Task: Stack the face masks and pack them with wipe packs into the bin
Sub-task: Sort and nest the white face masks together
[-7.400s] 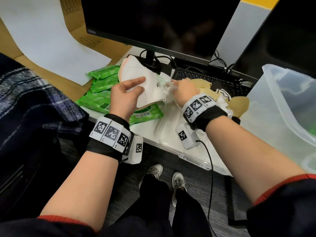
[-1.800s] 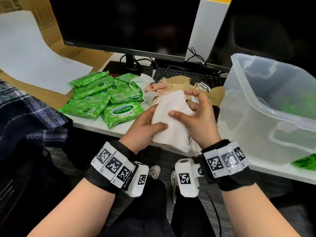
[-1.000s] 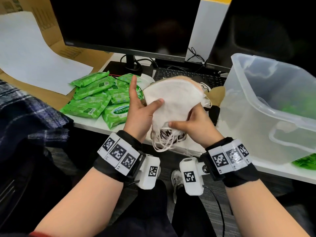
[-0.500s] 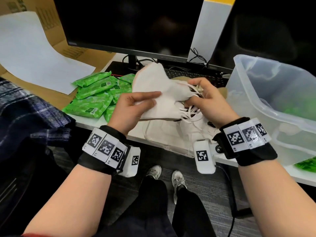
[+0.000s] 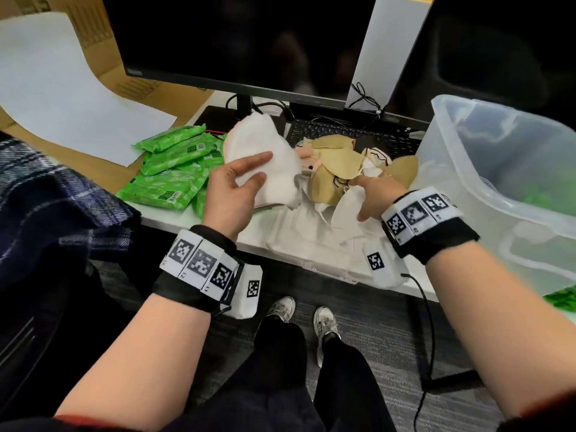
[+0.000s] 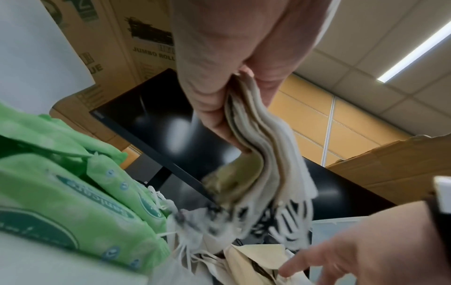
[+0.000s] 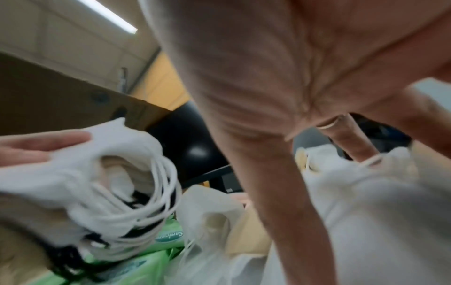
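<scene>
My left hand [image 5: 240, 182] grips a stack of white face masks [image 5: 265, 157] above the desk; the left wrist view shows the layered stack [image 6: 263, 154] pinched between thumb and fingers, ear loops dangling. My right hand [image 5: 371, 194] is spread with straight fingers over a loose white mask [image 5: 346, 204] in the pile of tan and white masks [image 5: 336, 163] in front of the keyboard. In the right wrist view the fingers [image 7: 288, 173] reach down onto a white mask [image 7: 366, 202]. Green wipe packs [image 5: 168, 169] lie to the left. The clear bin [image 5: 511, 188] stands at the right.
A monitor [image 5: 243, 42] and keyboard [image 5: 349, 135] stand behind the masks. A clear lid [image 5: 311, 254] lies at the desk's front edge under the masks. White paper [image 5: 62, 88] on cardboard lies at the far left. A green pack [image 5: 561, 299] sits by the bin's near corner.
My right hand let go of the stack and moved right onto the loose pile. The left hand now holds the stack alone, a little further back and left.
</scene>
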